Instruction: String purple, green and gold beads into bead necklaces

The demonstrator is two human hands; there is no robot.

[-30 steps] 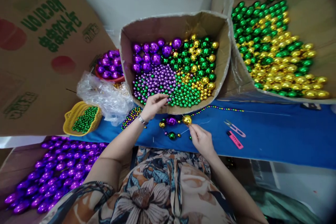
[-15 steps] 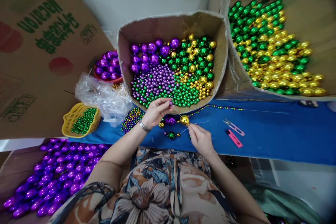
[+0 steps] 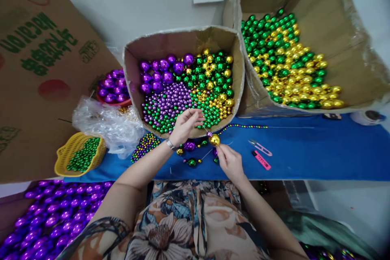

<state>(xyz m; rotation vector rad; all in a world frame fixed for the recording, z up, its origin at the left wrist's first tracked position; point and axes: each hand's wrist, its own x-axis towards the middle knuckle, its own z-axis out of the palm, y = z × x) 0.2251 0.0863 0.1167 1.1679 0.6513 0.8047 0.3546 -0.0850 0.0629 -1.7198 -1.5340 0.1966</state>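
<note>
My left hand (image 3: 185, 125) hovers over the front edge of the middle cardboard box (image 3: 183, 42) of purple, green and gold beads, its fingertips pinched near a thin needle. A small purple bead (image 3: 209, 134) sits on that needle just above a large gold bead (image 3: 214, 140). My right hand (image 3: 230, 163) pinches the thread just below the gold bead. A partly strung strand of beads (image 3: 190, 146) with purple, green and gold balls lies on the blue cloth (image 3: 304, 150) between my hands.
A large box of green and gold balls (image 3: 286, 65) stands at the right. Thread snips (image 3: 258, 145) and a pink tool (image 3: 261, 160) lie on the cloth. A yellow basket of green beads (image 3: 79, 157), crumpled plastic (image 3: 106, 122), a red bowl of purple balls (image 3: 112, 89) and a tray of purple balls (image 3: 48, 219) are at left.
My left hand lifted out of the box with a small purple bead and brought it onto the needle above the gold bead. The camera tilted upward.
</note>
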